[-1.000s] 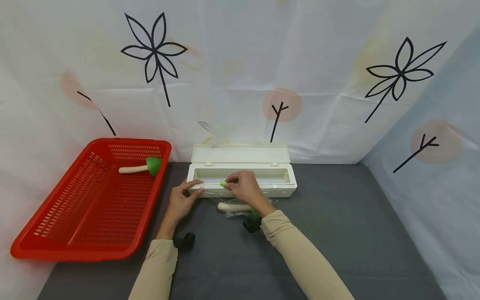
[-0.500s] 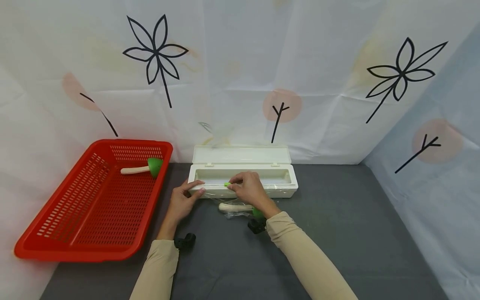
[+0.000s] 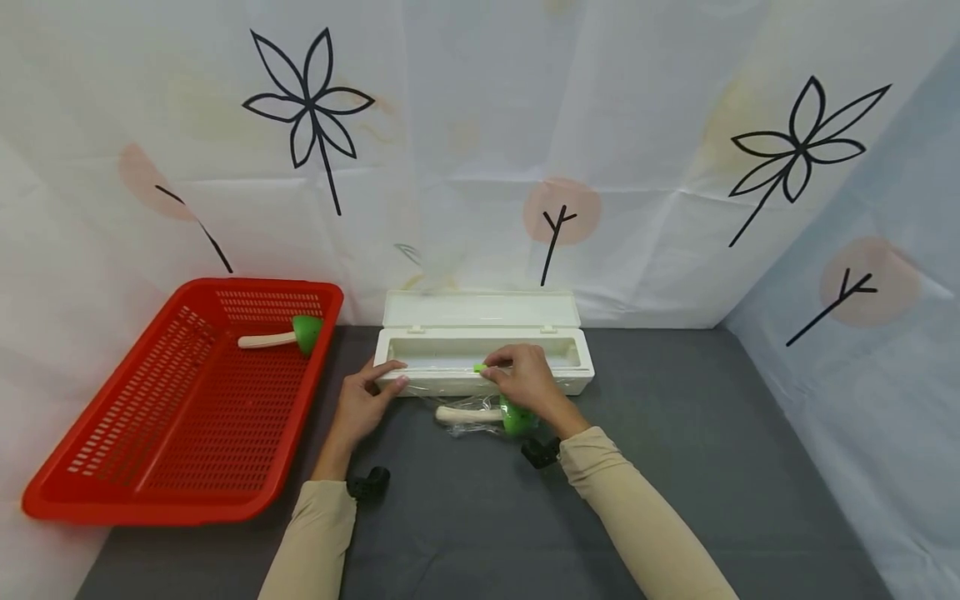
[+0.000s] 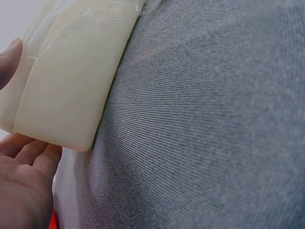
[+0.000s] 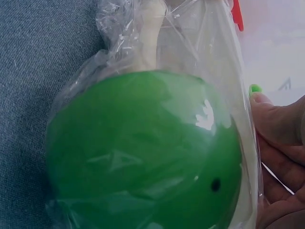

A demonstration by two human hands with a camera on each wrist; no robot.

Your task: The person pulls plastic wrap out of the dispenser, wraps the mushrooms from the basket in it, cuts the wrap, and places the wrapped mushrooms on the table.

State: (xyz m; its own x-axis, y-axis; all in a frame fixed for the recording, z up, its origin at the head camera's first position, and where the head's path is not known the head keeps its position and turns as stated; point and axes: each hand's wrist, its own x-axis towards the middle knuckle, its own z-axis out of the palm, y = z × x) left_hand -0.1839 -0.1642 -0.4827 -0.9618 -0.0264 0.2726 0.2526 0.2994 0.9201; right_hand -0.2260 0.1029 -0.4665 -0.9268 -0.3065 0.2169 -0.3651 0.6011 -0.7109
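Observation:
My left hand point(image 3: 362, 408) holds the left end of a long white cling film dispenser point(image 3: 397, 382), its thumb at the front and a finger along the top edge. My right hand point(image 3: 527, 379) pinches a small bright green slide cutter point(image 3: 478, 367) on the dispenser's front edge, right of its middle. Clear cling film point(image 5: 114, 28) hangs over the front and covers a green maraca point(image 3: 517, 415) with a pale handle, which lies on the table just before the dispenser. In the right wrist view the maraca's head point(image 5: 143, 143) shows a black dot through the film.
The dispenser's lid point(image 3: 480, 309) stands raised at the back against the white printed cloth point(image 3: 465, 167). At the left sits a red plastic basket point(image 3: 150, 500) with another green maraca point(image 3: 306, 333) inside. A dark grey cloth point(image 3: 675, 467) covers the table.
My right hand has slid the green cutter rightward along the dispenser's edge, uncovering more of the wrapped maraca. The left hand has stayed on the dispenser's left end.

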